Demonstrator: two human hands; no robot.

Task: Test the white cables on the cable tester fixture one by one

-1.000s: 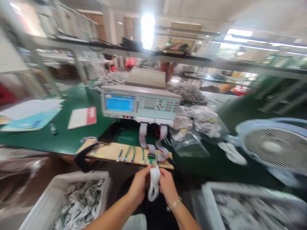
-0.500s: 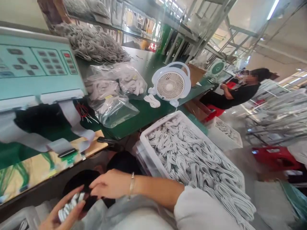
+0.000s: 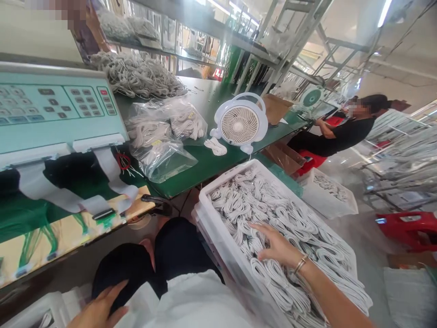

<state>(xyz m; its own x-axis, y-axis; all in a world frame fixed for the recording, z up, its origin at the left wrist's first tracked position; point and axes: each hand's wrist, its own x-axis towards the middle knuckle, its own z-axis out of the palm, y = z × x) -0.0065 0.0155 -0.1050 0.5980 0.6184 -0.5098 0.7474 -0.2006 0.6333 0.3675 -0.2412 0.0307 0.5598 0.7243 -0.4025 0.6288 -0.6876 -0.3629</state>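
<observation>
My right hand (image 3: 278,246) is over a white plastic crate (image 3: 218,243) heaped with coiled bundles of white cable (image 3: 269,269). Its fingers are spread above the bundles with nothing held; whether the fingertips touch the cables I cannot tell. A bracelet circles that wrist. Low on the left, my left hand (image 3: 100,307) is near my lap, thumb and fingers apart, with no bundle showing in it. Beside it stands a white bin (image 3: 51,305) with a bit of white cable inside, mostly cut off by the frame edge.
On the green table (image 3: 180,180) are bagged cable bundles (image 3: 150,132), a loose bundle (image 3: 215,146) and a white fan (image 3: 241,122). A tester panel (image 3: 58,107) with ribbon cables joins a wooden board (image 3: 75,232) at left. Another person (image 3: 355,130) sits at right.
My right hand has moved right from near my lap to over the crate. The cable bundle that was in my left hand no longer shows; that hand's fingers are now apart.
</observation>
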